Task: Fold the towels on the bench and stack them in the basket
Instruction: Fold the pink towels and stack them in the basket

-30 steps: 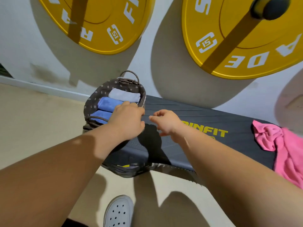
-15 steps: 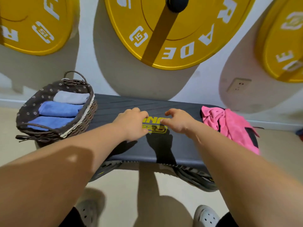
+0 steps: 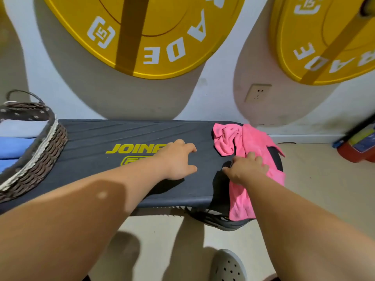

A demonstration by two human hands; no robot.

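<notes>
Bench [image 3: 121,175]: dark padded top with yellow lettering, set along the wall.

Pink towel [image 3: 253,142]: unfolded and crumpled at the right end of the bench, one part bunched near the back edge, another hanging over the front edge.

Right hand [image 3: 246,169]: on the pink towel at the bench's right end, fingers bent down onto the cloth, thumb spread out over the bare bench top. Whether any cloth is pinched cannot be told.

Left hand [image 3: 176,161]: over the middle of the bench, just beside the right hand, fingers loosely curled, holding nothing.

Basket [image 3: 46,142]: woven, at the left end of the bench. Inside it lie a folded grey towel [image 3: 22,128] and folded blue towels [image 3: 16,144], side by side
</notes>
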